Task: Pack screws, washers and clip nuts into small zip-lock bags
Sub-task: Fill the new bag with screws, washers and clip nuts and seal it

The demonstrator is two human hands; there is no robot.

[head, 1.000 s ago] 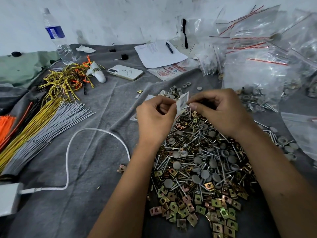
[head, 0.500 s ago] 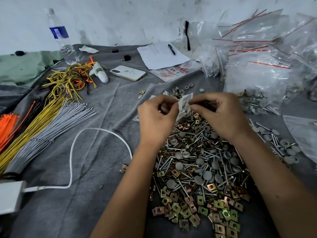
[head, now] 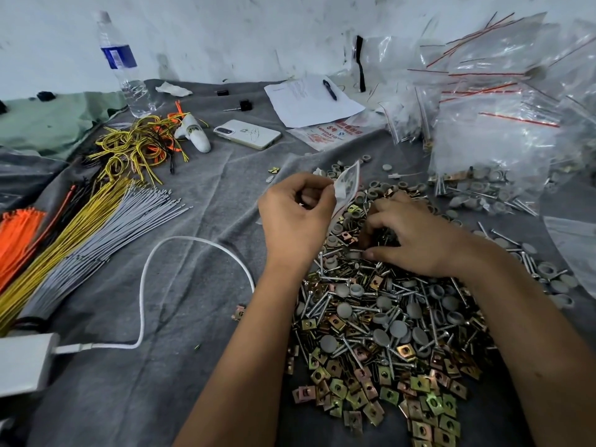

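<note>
A big pile of screws, grey washers and brass clip nuts [head: 380, 321] lies on the grey cloth [head: 180, 366] in front of me. My left hand [head: 295, 221] pinches a small clear zip-lock bag [head: 347, 183] by its edge, holding it upright just above the far end of the pile. My right hand [head: 416, 237] is down on the pile to the right of the bag. Its fingers and thumb are curled into the screws and clip nuts. The fingertips hide which pieces they pinch.
Filled and empty zip-lock bags [head: 493, 124] are heaped at the back right. Bundles of grey, yellow and orange cable ties [head: 74, 233] lie at the left. A white cable [head: 193, 243], a phone [head: 246, 134], papers with a pen [head: 309, 101] and a water bottle [head: 124, 69] are further back.
My right hand let go of the bag's mouth and dropped onto the pile. My left hand still holds the bag, alone.
</note>
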